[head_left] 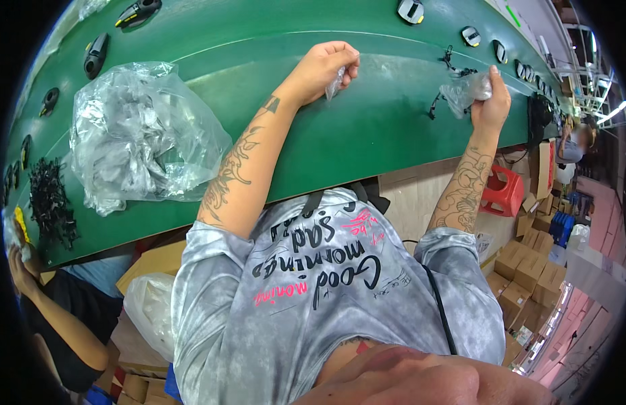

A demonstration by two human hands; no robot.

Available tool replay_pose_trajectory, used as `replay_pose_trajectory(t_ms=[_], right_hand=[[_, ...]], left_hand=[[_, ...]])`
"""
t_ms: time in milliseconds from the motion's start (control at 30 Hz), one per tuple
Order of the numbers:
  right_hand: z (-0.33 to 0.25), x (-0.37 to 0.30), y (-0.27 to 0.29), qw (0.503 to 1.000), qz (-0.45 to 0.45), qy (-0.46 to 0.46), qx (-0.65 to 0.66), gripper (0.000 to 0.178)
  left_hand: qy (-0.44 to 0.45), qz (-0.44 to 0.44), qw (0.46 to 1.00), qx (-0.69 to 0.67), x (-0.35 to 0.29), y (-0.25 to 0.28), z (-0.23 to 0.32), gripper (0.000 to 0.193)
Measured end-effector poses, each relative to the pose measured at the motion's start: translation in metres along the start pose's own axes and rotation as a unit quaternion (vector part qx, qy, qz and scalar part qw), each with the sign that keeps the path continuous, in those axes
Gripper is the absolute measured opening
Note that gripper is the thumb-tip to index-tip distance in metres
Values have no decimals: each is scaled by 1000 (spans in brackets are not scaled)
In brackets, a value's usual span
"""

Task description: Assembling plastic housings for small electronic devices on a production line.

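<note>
Above the green table, my left hand (326,71) is closed with its fingers curled round a small clear plastic bag (336,82), whose end pokes out below the fingers. Farther right, my right hand (492,104) grips a crumpled bunch of clear plastic bags (465,93) between thumb and fingers. Black cables (454,64) lie on the table beside that bunch, partly covered by it. To the left of my left forearm sits a large clear sack (147,138) stuffed with more thin plastic bags.
Black handheld devices (95,55) are spaced along the green table (367,135). A heap of black cables (53,196) lies at its left end, near another person's arm (56,317). Right of me stand a red stool (503,192) and stacked cardboard boxes (529,270).
</note>
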State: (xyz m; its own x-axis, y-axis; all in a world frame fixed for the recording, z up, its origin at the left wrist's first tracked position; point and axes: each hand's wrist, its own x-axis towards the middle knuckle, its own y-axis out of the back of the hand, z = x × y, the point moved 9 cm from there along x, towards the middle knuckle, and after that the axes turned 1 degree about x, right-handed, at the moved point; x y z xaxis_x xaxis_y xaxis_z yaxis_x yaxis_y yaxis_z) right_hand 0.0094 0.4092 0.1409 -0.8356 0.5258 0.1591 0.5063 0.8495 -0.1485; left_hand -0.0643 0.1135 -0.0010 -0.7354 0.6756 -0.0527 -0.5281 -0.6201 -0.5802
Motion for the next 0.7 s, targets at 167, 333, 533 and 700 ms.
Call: replay_pose_trajectory(t_ms=[167, 333, 533, 700], right_hand=[[21, 5, 7, 997, 62, 44, -22, 18], [43, -75, -139, 928, -225, 102, -280, 16], [43, -147, -241, 695, -446, 200, -527, 39], [-9, -180, -243, 830, -496, 116, -228, 24]], left_hand=[[-12, -11, 999, 30, 4, -5, 2, 41], [-44, -22, 999, 14, -7, -10, 16, 59], [-53, 41, 997, -36, 4, 13, 8, 22], [-71, 115, 975, -178, 2, 29, 9, 25]])
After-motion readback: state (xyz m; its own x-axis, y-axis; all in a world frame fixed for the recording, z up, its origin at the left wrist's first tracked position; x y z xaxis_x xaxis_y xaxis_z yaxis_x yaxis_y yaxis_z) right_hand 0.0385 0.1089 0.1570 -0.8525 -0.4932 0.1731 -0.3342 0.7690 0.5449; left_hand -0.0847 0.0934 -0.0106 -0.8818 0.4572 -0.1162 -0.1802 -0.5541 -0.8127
